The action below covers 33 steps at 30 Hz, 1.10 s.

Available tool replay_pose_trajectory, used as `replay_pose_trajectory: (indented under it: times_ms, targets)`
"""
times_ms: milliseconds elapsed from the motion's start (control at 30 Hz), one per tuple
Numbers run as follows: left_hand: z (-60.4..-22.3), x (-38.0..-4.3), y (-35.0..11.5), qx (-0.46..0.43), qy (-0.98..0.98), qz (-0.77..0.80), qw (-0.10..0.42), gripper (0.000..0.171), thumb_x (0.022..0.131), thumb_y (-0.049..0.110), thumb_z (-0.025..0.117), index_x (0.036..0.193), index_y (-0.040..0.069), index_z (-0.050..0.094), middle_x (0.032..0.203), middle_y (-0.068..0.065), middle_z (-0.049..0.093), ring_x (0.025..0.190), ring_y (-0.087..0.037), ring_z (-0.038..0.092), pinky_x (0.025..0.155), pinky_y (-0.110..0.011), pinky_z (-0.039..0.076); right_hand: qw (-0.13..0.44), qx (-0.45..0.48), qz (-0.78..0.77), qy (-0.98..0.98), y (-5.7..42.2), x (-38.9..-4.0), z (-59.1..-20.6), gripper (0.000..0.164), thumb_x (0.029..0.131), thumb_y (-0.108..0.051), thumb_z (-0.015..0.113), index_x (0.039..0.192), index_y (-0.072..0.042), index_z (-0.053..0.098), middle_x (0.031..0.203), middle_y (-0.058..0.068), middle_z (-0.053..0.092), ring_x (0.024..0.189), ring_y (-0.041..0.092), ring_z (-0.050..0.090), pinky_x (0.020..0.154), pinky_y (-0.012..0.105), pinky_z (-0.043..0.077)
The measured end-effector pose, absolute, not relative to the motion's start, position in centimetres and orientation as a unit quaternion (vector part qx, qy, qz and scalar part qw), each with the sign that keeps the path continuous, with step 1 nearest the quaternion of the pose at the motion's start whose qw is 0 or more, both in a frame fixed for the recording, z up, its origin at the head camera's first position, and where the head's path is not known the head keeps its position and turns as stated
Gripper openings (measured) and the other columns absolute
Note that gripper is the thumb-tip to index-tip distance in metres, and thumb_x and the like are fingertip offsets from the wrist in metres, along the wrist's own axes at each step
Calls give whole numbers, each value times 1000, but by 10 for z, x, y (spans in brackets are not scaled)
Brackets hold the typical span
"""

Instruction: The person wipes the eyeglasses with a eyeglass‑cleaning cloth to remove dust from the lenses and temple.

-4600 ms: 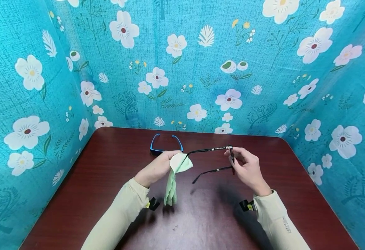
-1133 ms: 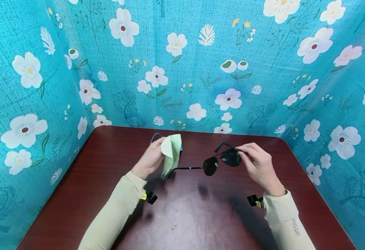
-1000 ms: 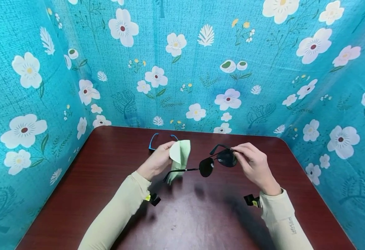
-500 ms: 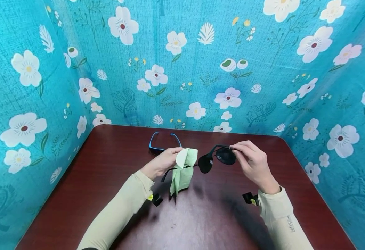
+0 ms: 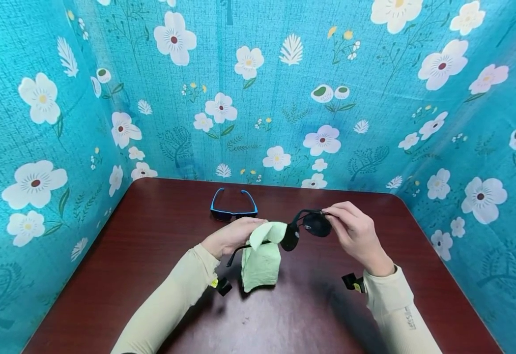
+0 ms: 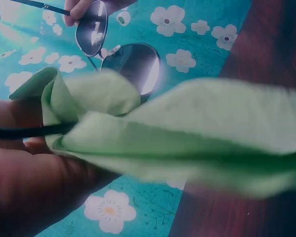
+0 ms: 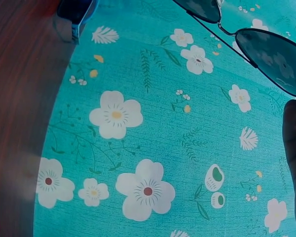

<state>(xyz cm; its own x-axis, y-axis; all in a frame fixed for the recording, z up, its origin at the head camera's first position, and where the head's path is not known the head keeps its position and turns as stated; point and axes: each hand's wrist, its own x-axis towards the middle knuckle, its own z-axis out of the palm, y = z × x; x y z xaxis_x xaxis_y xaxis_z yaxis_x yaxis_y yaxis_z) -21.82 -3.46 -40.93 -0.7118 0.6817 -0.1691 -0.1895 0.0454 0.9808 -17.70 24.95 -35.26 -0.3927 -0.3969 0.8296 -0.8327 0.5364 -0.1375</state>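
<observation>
Black aviator sunglasses (image 5: 317, 224) are held above the table, lenses facing the viewer. My right hand (image 5: 354, 231) pinches them at the frame's right corner, by the hinge; in the right wrist view its fingertips (image 7: 293, 123) sit at the lens edge. A light green cloth (image 5: 261, 268) hangs from my left hand (image 5: 233, 237), which pinches it folded around one temple arm. That arm's dark tip (image 5: 231, 260) pokes out on the cloth's left. In the left wrist view the cloth (image 6: 187, 133) wraps the arm close to the lens (image 6: 133, 69).
Blue-framed sunglasses (image 5: 233, 215) rest on the dark red wooden table (image 5: 169, 211) behind my left hand, arms pointing to the back. A turquoise flowered curtain (image 5: 280, 123) encloses the table's back and sides. Small black cameras (image 5: 223, 286) sit at both wrists.
The left hand brought the cloth from left of the sunglasses onto their temple arm, then slid right toward the lens. Earlier the sunglasses were turned sideways; the right hand has shifted slightly left since.
</observation>
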Motion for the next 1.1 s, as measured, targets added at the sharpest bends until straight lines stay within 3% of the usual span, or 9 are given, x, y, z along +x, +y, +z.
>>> replay_pose_trajectory:
  times_ms: [133, 433, 600, 800, 967, 1100]
  targets:
    - [-411, -219, -35, 207, 678, 631, 314, 32, 90, 29, 49, 110, 8, 60, 110, -9, 56, 98, -20, 52, 75, -31, 45, 394, 397, 284, -779, 249, -177, -352, 19, 86, -16, 57, 94, -2, 66, 90, 6, 59, 71, 11, 52, 57, 17, 41]
    - [-416, -217, -28, 195, 709, 593, 328, 27, 85, 20, 57, 106, 4, 54, 101, -7, 55, 90, -17, 53, 75, -29, 44, 412, 406, 280, -766, 248, -178, -352, 25, 88, -21, 53, 93, -1, 66, 88, 7, 60, 72, 15, 55, 59, 18, 43]
    - [-413, -217, -27, 208, 752, 530, 331, 17, 84, 23, 57, 91, 9, 63, 85, 0, 54, 75, -12, 45, 61, -26, 38, 443, 416, 259, -751, 247, -179, -352, 26, 88, -20, 53, 91, 2, 67, 86, 9, 60, 72, 18, 55, 62, 21, 44]
    - [-408, -225, -24, 209, 776, 499, 324, 26, 87, 34, 52, 83, 12, 66, 83, 0, 56, 71, -12, 49, 58, -27, 41, 471, 426, 243, -733, 243, -177, -352, 23, 89, -16, 53, 89, 3, 67, 84, 11, 61, 73, 21, 56, 71, 21, 44]
    - [-412, -228, -20, 237, 799, 475, 283, 38, 88, 35, 51, 58, 10, 51, 55, 3, 37, 48, -10, 35, 46, -24, 33, 474, 436, 236, -728, 240, -177, -353, 23, 89, -13, 52, 89, 4, 66, 87, 13, 62, 76, 24, 58, 76, 23, 44]
    - [-414, -225, -18, 243, 819, 455, 252, 43, 88, 33, 52, 52, 13, 38, 49, 5, 27, 42, -9, 26, 41, -23, 27, 474, 437, 207, -736, 241, -179, -357, 22, 89, -13, 50, 91, 4, 66, 87, 13, 62, 75, 23, 58, 73, 24, 45]
